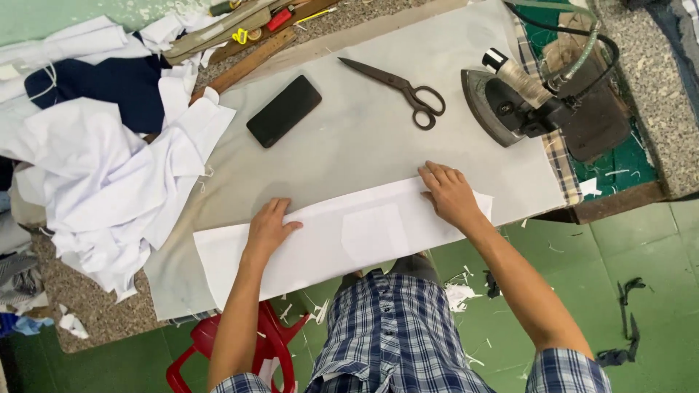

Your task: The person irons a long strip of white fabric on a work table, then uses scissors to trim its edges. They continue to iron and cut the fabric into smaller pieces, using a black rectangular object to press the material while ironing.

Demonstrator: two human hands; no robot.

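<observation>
Both of my hands are lying flat on a long white fabric strip (342, 236) that is stretching across the near edge of the pressing table (364, 138). My left hand (268, 229) is pressing down with fingers straight and close together, nothing gripped, palm on the cloth toward its left part. My right hand (448, 195) is resting open as well, fingers (437, 177) slightly spread over the strip's upper edge near its right end.

I am judging this as the smoothing and lining-up step: the strip looks folded lengthwise, and a paler square patch (373, 231) is showing between my two hands, perhaps an interfacing layer underneath, though I cannot tell for certain. A next move would be calling for keeping the edges even under flat fingers so that the layers are not creeping apart.

Beyond my right fingertips the iron (524, 105) is sitting on its rest, well apart, with the scissors (397, 86) and a dark phone (284, 110) farther off. Left of my left hand a heap of white garments (109, 175) is piling up.

My thumbs are partly hidden, and the strip's near edge is hanging off the table, so its underside is out of sight.
</observation>
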